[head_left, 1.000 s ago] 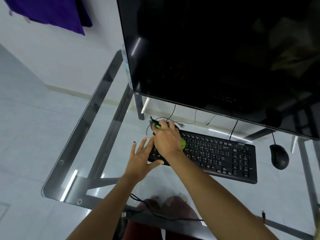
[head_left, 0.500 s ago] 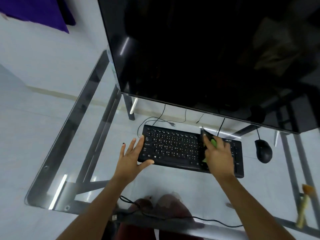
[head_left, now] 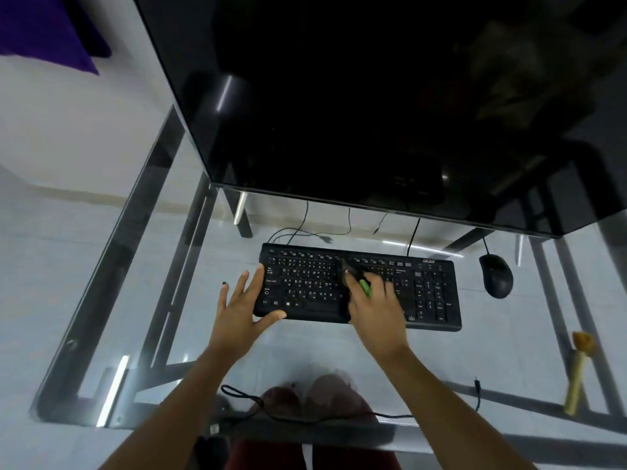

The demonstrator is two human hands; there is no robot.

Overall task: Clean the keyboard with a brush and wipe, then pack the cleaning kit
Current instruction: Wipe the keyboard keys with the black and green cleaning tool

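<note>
A black keyboard (head_left: pixel 427 293) lies on the glass desk (head_left: pixel 142 300) below the monitor. My right hand (head_left: pixel 376 310) is closed around a brush with a green handle (head_left: pixel 365 288); its dark bristles rest on the keys near the keyboard's middle. My left hand (head_left: pixel 242 303) is spread flat with fingers apart, thumb and forefinger bracing the keyboard's left end. It holds nothing.
A large black monitor (head_left: pixel 373 96) overhangs the back of the desk. A black mouse (head_left: pixel 496 275) sits right of the keyboard. A yellowish brush-like tool (head_left: pixel 578 371) lies at the right edge. Cables trail behind the keyboard and along the front edge.
My right hand swept the brush from the keyboard's left end to its right side, then back toward the middle. The left hand stayed at the left end.
</note>
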